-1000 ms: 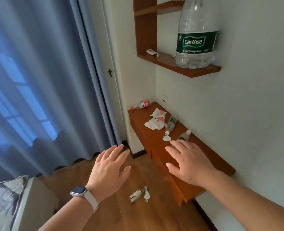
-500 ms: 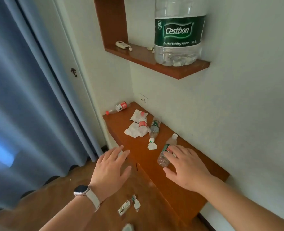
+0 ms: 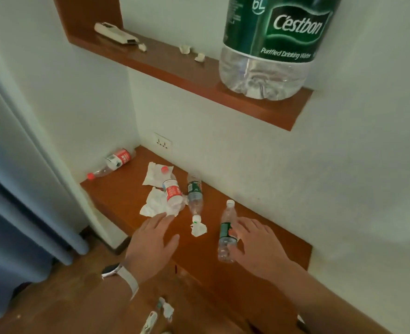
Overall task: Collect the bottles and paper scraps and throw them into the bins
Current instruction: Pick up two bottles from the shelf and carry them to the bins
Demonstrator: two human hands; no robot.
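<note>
Progress near zero, nothing binned that I see. Both left hand (image 3: 151,244) and right hand (image 3: 254,247) spread, gripping nothing; right hovers at green-label bottle (image 3: 225,229) on desk (image 3: 126,196). Other bottles (image 3: 194,194), paper scraps (image 3: 155,202) also on desk.

Bare desk (image 3: 117,196) along left front edge, bottles (image 3: 195,194) and paper scraps (image 3: 155,203) crowding the middle, shelf (image 3: 175,68) overhead

clear bottles (image 3: 195,196) lying on wooden ledge (image 3: 124,191), crumpled white paper scraps (image 3: 154,204) among them
</note>
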